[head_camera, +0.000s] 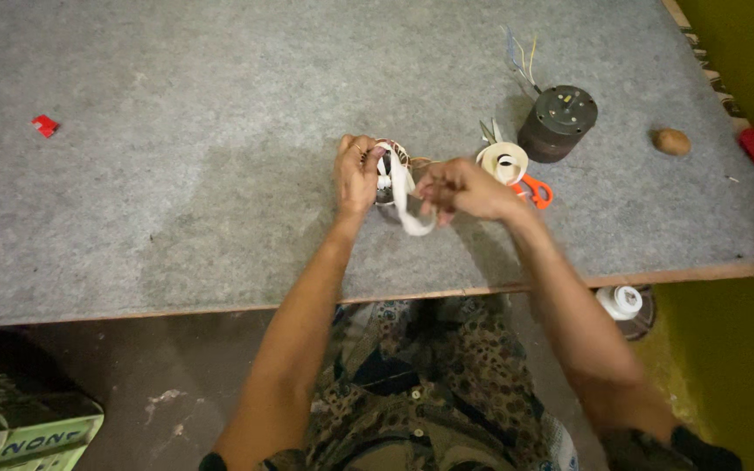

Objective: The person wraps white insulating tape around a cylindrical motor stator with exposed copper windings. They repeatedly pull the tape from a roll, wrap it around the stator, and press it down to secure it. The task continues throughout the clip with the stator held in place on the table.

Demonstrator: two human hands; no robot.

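Note:
My left hand (356,177) grips a small round metal part with copper wire windings (392,159) on the grey felt table top (176,174). A white tape strip (405,205) loops down from the part to my right hand (464,189), which pinches its other end just to the right. A roll of white tape (503,161) lies right behind my right hand, on top of orange-handled scissors (531,187).
A dark round motor (558,122) with thin coloured wires stands at the back right. A brown oval lump (672,141) lies near the right edge, a small red piece (44,126) at the far left. Below the table edge sits a white-capped object (624,303).

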